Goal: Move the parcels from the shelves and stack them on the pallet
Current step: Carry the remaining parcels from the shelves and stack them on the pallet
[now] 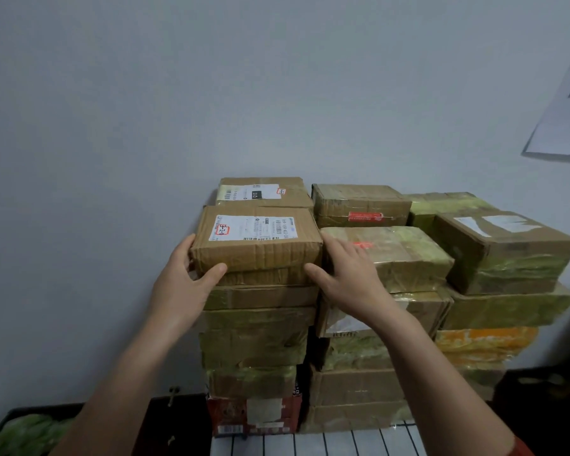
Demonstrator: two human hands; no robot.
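Plain grey wall (112, 126) behind, a paper sheet (560, 120) taped up on the right, and the parcel stack sits on what looks like a white slatted pallet (343, 442) at the bottom edge.

Our left fingers wrap the left side of the labelled cardboard parcel (257, 248), with the thumb (216, 269) pressed on its front face, so the left hand (181, 281) has a proper hold. The right hand (346, 274) lies flatter. Its fingers are mostly straight along the box's right side and over the green-taped parcel (402, 255) next door, and its thumb is at the front corner.

The parcel tops the front-left column, just in front of another labelled box (264, 192).

We'd guess it's light. The cardboard is stiff but creased and the tape looks a bit slick, so squeeze opposite sides and keep it level. The column under it looks a bit uneven, so it could shift.
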